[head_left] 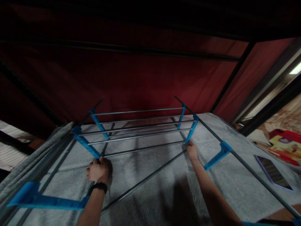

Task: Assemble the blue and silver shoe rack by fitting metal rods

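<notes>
A rack of grey metal tubes and blue plastic brackets lies across the grey blanket. My left hand (pixel 97 171), with a black band at the wrist, is closed at the lower end of the left blue bracket (pixel 87 146), where a crossbar meets it. Opposite, my right hand (pixel 192 150) pinches the lower end of the right blue bracket (pixel 192 129). Between the hands runs a crossbar (pixel 145 149). Several more crossbars span the brackets behind it. Nearer to me, a loose-looking tube (pixel 145 180) slants across the blanket; its near end passes by my left forearm.
Further blue brackets sit on the side rails at the near left (pixel 47 201) and near right (pixel 217 155). A phone (pixel 272 172) and a red and yellow package (pixel 287 146) lie at the right. Behind the rack hangs red fabric (pixel 141 78) on a dark frame.
</notes>
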`<action>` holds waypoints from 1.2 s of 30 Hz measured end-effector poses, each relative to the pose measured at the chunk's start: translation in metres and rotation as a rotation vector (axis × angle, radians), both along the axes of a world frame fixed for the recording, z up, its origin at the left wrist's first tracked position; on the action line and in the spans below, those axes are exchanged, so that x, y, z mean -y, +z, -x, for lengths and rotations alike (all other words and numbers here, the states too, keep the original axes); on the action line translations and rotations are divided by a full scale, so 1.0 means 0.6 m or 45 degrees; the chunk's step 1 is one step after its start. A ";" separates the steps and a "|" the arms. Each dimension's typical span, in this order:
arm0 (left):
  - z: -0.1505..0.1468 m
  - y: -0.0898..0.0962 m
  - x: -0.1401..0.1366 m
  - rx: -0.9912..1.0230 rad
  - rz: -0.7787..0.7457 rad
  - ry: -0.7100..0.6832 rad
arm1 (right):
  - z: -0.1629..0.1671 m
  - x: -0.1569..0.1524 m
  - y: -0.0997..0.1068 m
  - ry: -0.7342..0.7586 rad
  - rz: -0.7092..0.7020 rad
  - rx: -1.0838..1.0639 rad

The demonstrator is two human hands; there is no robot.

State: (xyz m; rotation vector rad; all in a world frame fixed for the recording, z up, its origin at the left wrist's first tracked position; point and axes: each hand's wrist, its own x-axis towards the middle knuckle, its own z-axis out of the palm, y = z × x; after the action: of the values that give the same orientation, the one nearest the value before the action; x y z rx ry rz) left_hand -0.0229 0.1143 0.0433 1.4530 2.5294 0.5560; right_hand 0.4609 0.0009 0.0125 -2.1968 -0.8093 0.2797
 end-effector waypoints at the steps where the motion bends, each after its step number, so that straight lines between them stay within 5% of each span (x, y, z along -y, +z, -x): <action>1: 0.000 0.001 0.001 -0.003 0.000 -0.004 | -0.001 0.000 0.002 -0.006 0.019 -0.014; 13: -0.006 -0.005 0.006 -0.033 -0.062 -0.007 | -0.003 0.012 0.016 0.049 0.054 -0.063; 27: -0.001 -0.021 0.018 0.153 -0.210 -0.022 | -0.039 0.009 -0.041 0.075 0.076 0.036; 36: 0.007 -0.018 0.019 0.162 -0.197 -0.111 | -0.029 0.015 -0.022 0.217 -0.033 -0.036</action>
State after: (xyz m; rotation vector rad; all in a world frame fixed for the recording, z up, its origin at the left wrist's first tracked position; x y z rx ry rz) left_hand -0.0270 0.1026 0.0326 1.5170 2.3588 0.8173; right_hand 0.4782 -0.0083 -0.0010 -2.0981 -0.9804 0.3814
